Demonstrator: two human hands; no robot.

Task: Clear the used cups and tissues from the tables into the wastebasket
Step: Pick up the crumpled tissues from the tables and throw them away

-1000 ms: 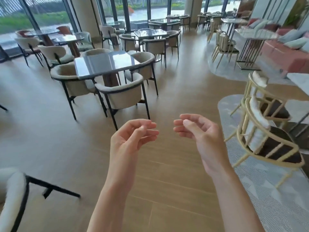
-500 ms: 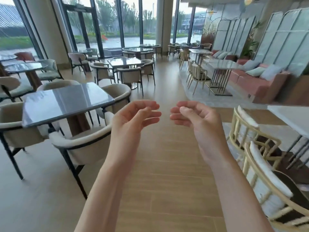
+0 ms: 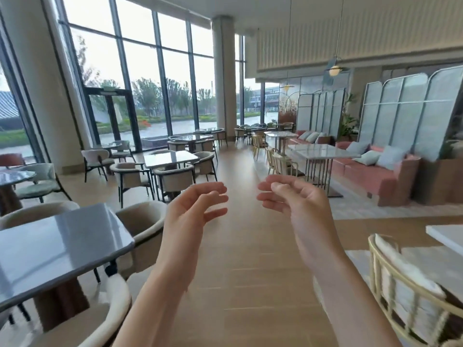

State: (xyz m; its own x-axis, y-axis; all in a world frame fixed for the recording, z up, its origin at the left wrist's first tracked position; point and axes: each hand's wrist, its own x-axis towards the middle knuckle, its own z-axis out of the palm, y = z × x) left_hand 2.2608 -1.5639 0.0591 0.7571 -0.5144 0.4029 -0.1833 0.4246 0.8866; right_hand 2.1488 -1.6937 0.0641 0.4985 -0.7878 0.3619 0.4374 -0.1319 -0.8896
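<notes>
Facing down a wooden-floored aisle, the head view shows the left hand (image 3: 190,211) and right hand (image 3: 298,204) raised side by side, apart, palms turned inward, fingers loosely curled, neither gripping anything. A grey table (image 3: 57,249) stands at lower left with cream chairs (image 3: 142,226) around it. A white marble table (image 3: 323,151) stands before a pink sofa (image 3: 370,174) on the right. No cup, tissue or wastebasket can be made out

Wood floor (image 3: 250,246), tall windows (image 3: 150,83), pink sofa (image 3: 363,171)
</notes>
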